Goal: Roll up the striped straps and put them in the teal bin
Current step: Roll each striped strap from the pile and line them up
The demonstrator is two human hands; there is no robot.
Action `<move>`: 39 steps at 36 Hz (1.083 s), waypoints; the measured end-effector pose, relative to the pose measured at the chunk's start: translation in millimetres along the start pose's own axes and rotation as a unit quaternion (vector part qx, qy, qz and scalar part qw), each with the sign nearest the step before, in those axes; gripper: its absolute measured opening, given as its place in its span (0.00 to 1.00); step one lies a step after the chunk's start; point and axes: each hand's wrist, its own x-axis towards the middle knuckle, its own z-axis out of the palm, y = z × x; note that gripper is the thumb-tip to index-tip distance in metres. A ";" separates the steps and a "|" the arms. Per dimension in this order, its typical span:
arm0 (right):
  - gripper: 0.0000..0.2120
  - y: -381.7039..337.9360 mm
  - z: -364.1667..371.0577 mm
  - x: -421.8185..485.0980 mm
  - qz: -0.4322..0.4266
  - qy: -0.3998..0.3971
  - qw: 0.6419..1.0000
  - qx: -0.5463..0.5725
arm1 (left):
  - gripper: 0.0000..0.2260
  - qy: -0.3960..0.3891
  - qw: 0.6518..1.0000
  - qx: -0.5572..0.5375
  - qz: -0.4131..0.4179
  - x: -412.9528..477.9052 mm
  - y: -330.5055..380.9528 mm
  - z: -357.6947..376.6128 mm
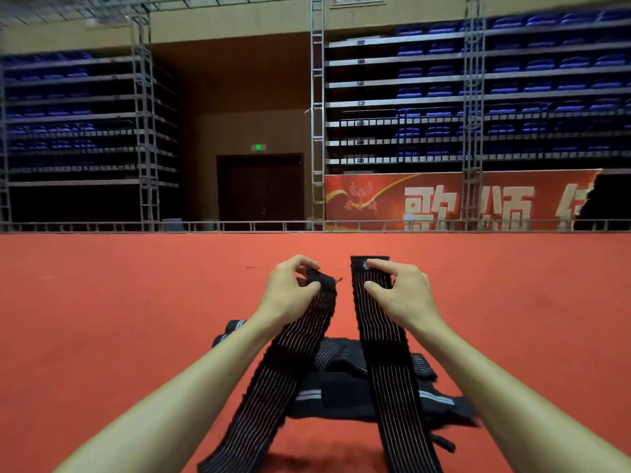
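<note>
Two black straps with thin pale stripes hang lifted above the red floor. My left hand (290, 288) pinches the top end of the left strap (273, 380), whose tip is folded over. My right hand (397, 293) pinches the top of the right strap (389, 370), which hangs flat and straight. Both straps run down towards me and out of the bottom of the view. No teal bin is in view.
A pile of more black striped straps and dark fabric (341, 387) lies on the red carpet (102, 319) under my arms. Beyond the carpet's far edge stand a metal rail (239, 227), truss towers, a red banner (444, 203) and folded blue seating.
</note>
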 end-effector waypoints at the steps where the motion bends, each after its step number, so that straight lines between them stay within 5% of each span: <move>1: 0.19 -4.3 -1.9 0.6 -0.003 0.006 1.000 0.005 | 0.11 0.024 1.000 0.000 0.008 1.4 5.4 0.6; 6: 0.21 -15.1 -2.2 1.4 0.017 -0.010 0.994 0.107 | 0.09 0.053 0.997 -0.030 0.039 0.1 28.8 8.3; 11: 0.24 -15.3 -3.3 -1.0 0.026 -0.070 0.974 0.216 | 0.10 -0.024 0.993 -0.086 0.071 -11.7 38.8 18.0; 16: 0.21 -8.6 -9.2 -6.8 0.029 -0.097 0.957 0.272 | 0.21 -0.098 0.984 -0.111 0.094 -21.4 44.2 20.6; 26: 0.17 5.2 -11.4 -10.8 0.016 -0.092 0.963 0.254 | 0.10 -0.060 0.977 0.097 0.178 -8.6 22.0 18.3; 39: 0.15 9.1 -18.2 -15.8 0.009 -0.099 0.954 0.282 | 0.03 -0.109 0.964 0.132 0.206 -1.0 22.9 6.2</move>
